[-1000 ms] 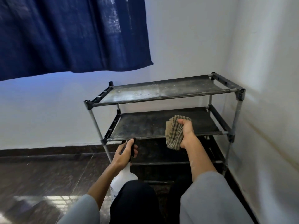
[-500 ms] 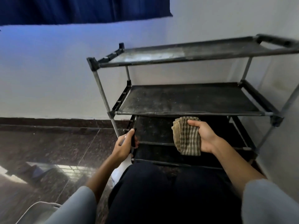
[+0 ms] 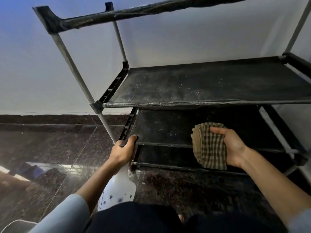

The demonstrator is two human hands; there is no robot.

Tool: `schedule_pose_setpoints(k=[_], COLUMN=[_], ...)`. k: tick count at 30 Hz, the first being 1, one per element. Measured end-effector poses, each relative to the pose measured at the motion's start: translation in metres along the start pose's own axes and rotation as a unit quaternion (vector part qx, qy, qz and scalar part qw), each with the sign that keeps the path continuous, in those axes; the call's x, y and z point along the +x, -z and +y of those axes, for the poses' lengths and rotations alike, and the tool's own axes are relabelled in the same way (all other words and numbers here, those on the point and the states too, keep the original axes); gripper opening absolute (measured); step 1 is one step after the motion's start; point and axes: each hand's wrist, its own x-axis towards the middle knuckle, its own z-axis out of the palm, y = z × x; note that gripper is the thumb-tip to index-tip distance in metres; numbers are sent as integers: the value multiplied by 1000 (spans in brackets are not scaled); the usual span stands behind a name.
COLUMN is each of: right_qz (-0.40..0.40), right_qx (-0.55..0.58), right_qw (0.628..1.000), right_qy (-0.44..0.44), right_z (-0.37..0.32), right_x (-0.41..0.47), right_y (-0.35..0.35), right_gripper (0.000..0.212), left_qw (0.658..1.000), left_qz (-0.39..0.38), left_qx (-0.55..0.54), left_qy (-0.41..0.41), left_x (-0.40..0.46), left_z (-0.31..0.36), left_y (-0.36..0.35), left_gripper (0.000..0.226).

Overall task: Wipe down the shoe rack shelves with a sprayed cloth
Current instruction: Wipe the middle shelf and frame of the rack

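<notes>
A dusty black shoe rack (image 3: 210, 84) stands against a white wall (image 3: 33, 73) on dark speckled floor (image 3: 50, 148). The right hand (image 3: 233, 147) grips a folded checked cloth (image 3: 208, 148) at 3 o'clock before the lower shelves; the left hand (image 3: 123, 151) clasps a white spray bottle (image 3: 119, 190) at 7 o'clock, beside the rack's left corner.

A shoe rack (image 3: 202, 84) of dull grey metal tubes, black plastic joints and matt, dust-flecked black fabric shelves stands on a glossy speckled stone floor (image 3: 50, 148). At 4 o'clock, a woven checked cloth (image 3: 210, 147); at 6 o'clock, a smooth white plastic spray bottle (image 3: 119, 190).
</notes>
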Motion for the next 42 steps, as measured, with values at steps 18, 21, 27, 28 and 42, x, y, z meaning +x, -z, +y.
schedule_pose_setpoints(k=[18, 21, 27, 28, 42], right_qz=[25, 19, 21, 21, 25], right_qx=[1, 5, 12, 14, 23], right_qw=[1000, 1000, 1000, 1000, 999], right_qy=[7, 7, 7, 7, -2], right_z=[5, 7, 13, 14, 19], right_x=[-7, -6, -5, -6, -12], right_y=[-7, -7, -7, -7, -10], right_gripper=[49, 50, 49, 49, 51], left_qw=[996, 995, 996, 996, 989], left_qz=[83, 97, 90, 88, 91], left_qx=[21, 10, -1, 0, 79], left_qy=[-7, 24, 22, 18, 88], left_x=[11, 8, 5, 4, 11], left_z=[26, 31, 35, 36, 41], left_y=[5, 6, 9, 8, 3], left_gripper=[52, 81, 84, 77, 62])
